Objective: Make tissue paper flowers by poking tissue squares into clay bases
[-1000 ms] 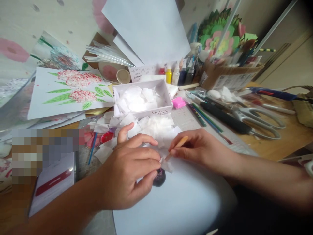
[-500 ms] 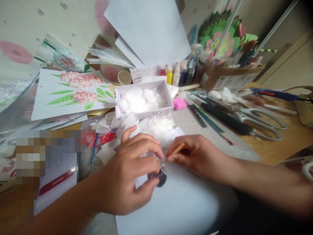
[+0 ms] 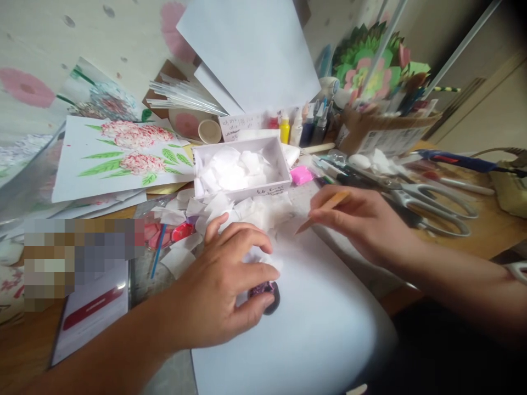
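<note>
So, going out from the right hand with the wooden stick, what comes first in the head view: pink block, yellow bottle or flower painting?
From the right hand holding the wooden stick:
1. Pink block, just up and left of the hand, beside the white box.
2. Yellow bottle, farther back in the row of bottles.
3. Flower painting, far off on the left.

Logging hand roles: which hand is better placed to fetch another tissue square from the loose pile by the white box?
Probably right. The right hand, holding the wooden stick, hovers beside the tissue pile; the left hand is pinning the dark purple piece.
</note>
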Demonstrator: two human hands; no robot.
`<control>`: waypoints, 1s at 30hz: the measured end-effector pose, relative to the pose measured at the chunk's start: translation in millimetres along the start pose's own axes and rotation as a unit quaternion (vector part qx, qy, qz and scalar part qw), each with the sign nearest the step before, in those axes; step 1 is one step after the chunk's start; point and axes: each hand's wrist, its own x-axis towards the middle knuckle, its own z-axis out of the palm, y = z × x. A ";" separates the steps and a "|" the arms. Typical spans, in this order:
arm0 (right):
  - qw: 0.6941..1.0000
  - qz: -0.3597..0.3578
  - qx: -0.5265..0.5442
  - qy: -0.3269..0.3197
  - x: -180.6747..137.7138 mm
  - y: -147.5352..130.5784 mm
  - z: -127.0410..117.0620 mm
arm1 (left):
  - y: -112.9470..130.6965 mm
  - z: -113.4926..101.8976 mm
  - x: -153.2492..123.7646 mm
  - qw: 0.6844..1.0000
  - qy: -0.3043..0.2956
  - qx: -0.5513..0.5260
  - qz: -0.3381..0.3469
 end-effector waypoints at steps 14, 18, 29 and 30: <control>0.965 -0.017 -0.223 -0.135 -5.4 -0.5 1.9 | -6.6 6.2 3.1 0.999 0.009 -0.013 -0.029; 0.982 -0.038 -0.092 -0.162 -11.8 -5.5 3.8 | -7.5 10.5 3.2 0.998 0.015 -0.022 -0.052; 0.969 0.018 -0.039 -0.244 -19.9 -12.8 19.1 | -4.1 8.8 2.9 0.999 0.016 -0.027 -0.024; 0.969 0.024 -0.028 -0.243 -19.6 -11.5 19.3 | -4.2 8.8 2.5 0.999 0.014 -0.025 -0.019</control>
